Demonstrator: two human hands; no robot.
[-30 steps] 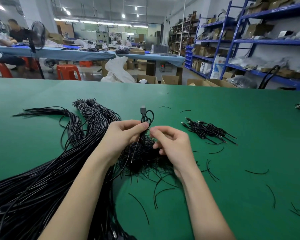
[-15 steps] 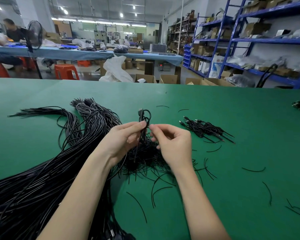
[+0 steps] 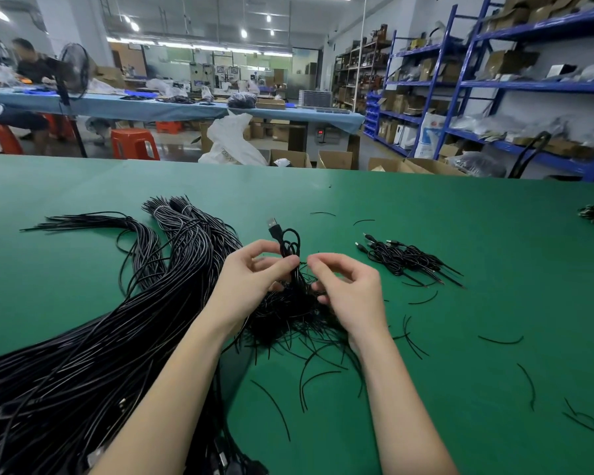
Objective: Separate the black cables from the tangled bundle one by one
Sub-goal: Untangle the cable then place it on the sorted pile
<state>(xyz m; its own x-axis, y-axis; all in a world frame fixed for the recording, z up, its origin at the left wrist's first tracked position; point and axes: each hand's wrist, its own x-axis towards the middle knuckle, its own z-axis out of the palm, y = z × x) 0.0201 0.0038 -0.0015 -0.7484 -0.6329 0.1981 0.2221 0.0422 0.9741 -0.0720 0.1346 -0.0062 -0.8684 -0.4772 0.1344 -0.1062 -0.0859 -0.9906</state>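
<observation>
two hands close together above the tangled bundle [image 3: 288,313]: your left hand [image 3: 251,286] pinches one looped cable [image 3: 288,248] upright to isolate it, right hand [image 3: 347,289] fingers curled, picking at strands.

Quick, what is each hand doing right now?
Left hand: pinches the looped black cable with the USB plug.
Right hand: fingers curled at the tangled bundle; whether it grips a strand cannot be told.
</observation>
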